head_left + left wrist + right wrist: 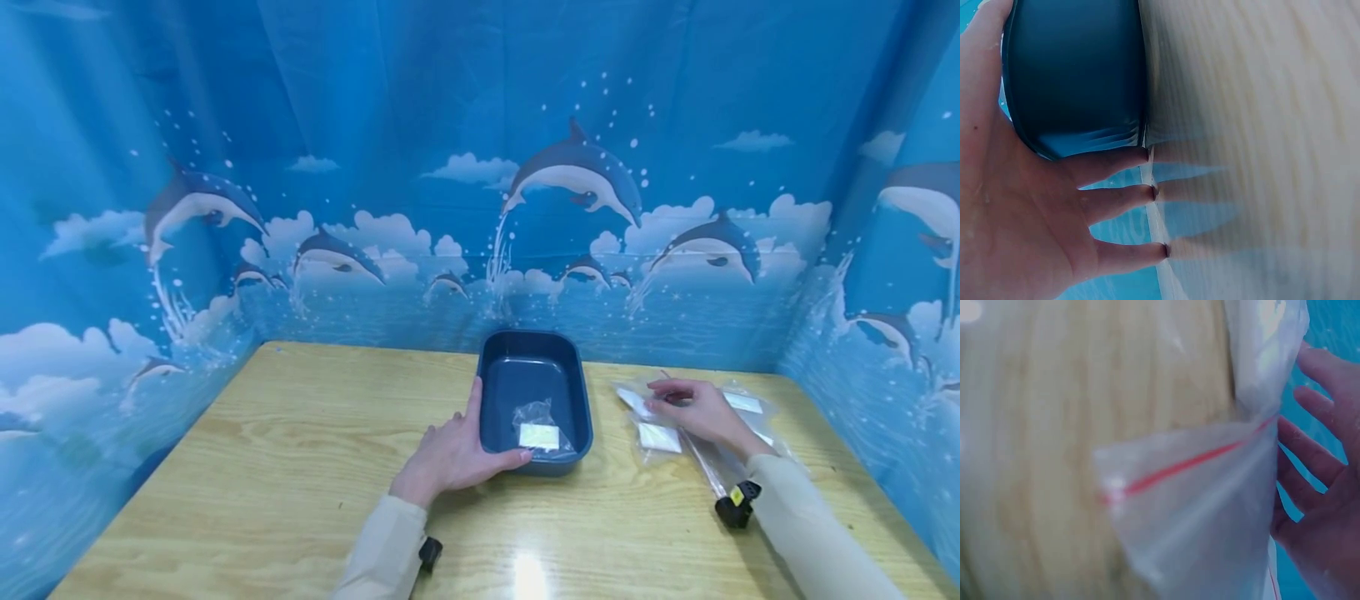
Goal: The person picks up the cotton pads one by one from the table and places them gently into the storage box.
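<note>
We see left hand (456, 452) spread against tray (525, 382); only right-wrist view resolves bag (1216, 531) with red stripe (1179, 468). Whether right hand (699, 408) pinches, we cannot tell.

Tray (525, 385) and bags (1204, 512) look glossy plastic, the tabletop (337, 433) shiny wood.

Head view bright; glare on wood-grain tabletop (300, 467). Right-wrist view hazy; resealable bag (1210, 512) blurred, perhaps by motion.

A curtained booth: dolphin-printed curtains (420, 92) enclose a wood-grain table (300, 467) on three sides.
</note>
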A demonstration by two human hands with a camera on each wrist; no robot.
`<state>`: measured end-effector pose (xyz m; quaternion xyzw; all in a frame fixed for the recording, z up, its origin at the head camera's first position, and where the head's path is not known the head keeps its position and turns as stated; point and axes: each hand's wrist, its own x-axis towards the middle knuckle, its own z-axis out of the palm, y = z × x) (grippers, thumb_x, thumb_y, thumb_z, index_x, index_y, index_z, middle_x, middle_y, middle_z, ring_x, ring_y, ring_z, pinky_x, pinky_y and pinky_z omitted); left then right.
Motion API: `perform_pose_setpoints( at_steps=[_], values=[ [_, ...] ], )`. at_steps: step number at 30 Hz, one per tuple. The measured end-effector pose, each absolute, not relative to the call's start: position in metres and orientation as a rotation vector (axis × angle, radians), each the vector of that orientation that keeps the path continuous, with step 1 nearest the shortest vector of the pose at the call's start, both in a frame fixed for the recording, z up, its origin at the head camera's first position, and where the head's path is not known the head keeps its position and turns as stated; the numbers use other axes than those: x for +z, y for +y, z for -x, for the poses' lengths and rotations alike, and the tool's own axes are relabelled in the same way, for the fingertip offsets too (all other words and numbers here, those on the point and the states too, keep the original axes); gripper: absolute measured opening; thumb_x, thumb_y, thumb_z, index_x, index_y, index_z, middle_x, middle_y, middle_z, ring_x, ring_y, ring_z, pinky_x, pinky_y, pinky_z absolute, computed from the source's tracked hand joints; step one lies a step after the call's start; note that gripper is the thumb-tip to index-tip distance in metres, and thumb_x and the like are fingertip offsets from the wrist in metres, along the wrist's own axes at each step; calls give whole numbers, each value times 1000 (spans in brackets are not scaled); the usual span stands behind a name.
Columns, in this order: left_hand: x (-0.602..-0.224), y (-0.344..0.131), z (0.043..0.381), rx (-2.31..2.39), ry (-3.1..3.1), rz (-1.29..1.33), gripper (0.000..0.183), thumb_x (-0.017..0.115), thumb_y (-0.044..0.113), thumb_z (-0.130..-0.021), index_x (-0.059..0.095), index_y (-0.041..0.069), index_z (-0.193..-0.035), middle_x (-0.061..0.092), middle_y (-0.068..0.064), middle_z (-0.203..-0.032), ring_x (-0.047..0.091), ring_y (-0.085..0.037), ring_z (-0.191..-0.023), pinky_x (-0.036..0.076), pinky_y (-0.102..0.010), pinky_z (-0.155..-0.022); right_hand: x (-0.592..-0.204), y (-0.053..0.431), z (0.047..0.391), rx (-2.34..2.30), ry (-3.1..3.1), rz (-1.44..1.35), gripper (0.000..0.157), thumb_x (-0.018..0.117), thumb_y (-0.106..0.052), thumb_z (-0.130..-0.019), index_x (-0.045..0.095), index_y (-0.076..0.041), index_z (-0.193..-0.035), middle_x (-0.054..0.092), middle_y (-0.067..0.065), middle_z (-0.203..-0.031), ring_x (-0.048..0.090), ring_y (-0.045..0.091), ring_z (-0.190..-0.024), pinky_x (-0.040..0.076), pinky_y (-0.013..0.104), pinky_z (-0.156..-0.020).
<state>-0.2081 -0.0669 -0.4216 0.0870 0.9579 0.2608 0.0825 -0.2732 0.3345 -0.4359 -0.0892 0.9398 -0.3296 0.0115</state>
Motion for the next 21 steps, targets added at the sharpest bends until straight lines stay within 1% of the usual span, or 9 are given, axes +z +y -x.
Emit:
perform_pose_setpoints(
  at_steps=[2,4,7,9,11,15,21],
  values=[
    [-421,-67,208,776,2862,-262,136,59,92,-72,-7,20,-166,59,-28,-143,60,-41,-131,34,-68,-117,-437,334,273,-1012,2932,299,52,68,-46,-97,69,-6,-132,71,20,-128,68,34,-112,57,47,-93],
    [-421,-67,208,776,2857,-259,135,59,92,-72,-8,21,-166,58,-28,-143,60,-41,-131,34,-68,-116,-438,333,272,-1005,2941,332,45,68,-42,-98,72,-7,-127,70,21,-128,68,36,-113,57,50,-92],
    [-421,-67,208,776,2856,-256,135,59,92,-72,-8,21,-166,57,-28,-144,59,-41,-132,34,-68,-117,-440,332,272,-1000,2959,384,35,69,-37,-98,76,-9,-119,69,22,-128,65,43,-118,55,57,-95],
    [-421,-68,208,777,2857,-255,135,59,92,-72,-8,21,-166,57,-28,-145,59,-41,-132,34,-68,-116,-441,332,272,-985,2966,406,32,70,-35,-98,77,-9,-116,69,22,-129,61,47,-122,53,60,-97],
    [-421,-68,208,776,2859,-257,135,59,92,-72,-8,21,-166,57,-28,-145,59,-41,-133,34,-68,-116,-442,331,273,-953,2981,412,32,71,-35,-97,78,-9,-114,67,23,-130,58,50,-124,51,64,-98],
    [-420,-67,208,777,2854,-255,135,59,91,-73,-8,22,-166,58,-28,-144,59,-41,-132,33,-69,-117,-442,328,273,-900,3002,408,30,72,-35,-96,78,-10,-111,66,22,-130,58,50,-124,50,65,-98],
    [-420,-67,208,770,2850,-250,134,59,91,-73,-8,22,-166,59,-28,-143,59,-41,-132,33,-69,-117,-440,324,272,-883,3013,419,25,74,-30,-95,79,-10,-108,66,24,-127,57,51,-122,48,66,-97]
  ],
)
